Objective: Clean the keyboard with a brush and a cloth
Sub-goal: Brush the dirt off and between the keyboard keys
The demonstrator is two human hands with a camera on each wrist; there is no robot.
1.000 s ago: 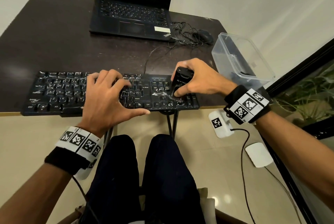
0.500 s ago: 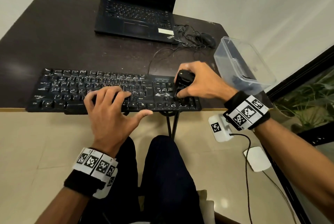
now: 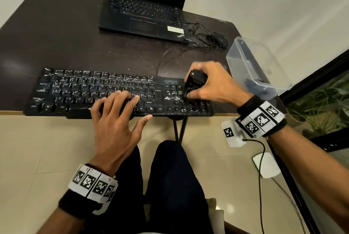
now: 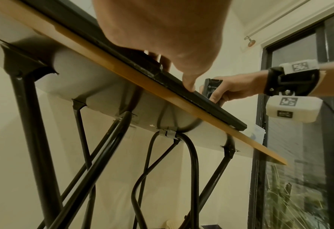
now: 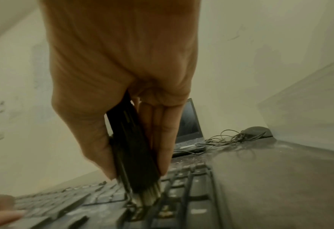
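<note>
A black keyboard lies along the front edge of the dark table, with white dust near its arrow keys. My right hand grips a black brush upright over the number pad. In the right wrist view the brush stands between thumb and fingers, and its pale bristles touch the keys. My left hand rests with spread fingers on the lower middle keys. Its thumb lies at the keyboard's front edge.
An open laptop stands at the back of the table. A mouse with a tangled cable lies right of it. A clear plastic container sits on the table's right end, close to my right hand. Black table legs run beneath.
My left hand has drawn back from the upper key rows toward the keyboard's front edge. My right hand has stayed over the number pad with the brush.
</note>
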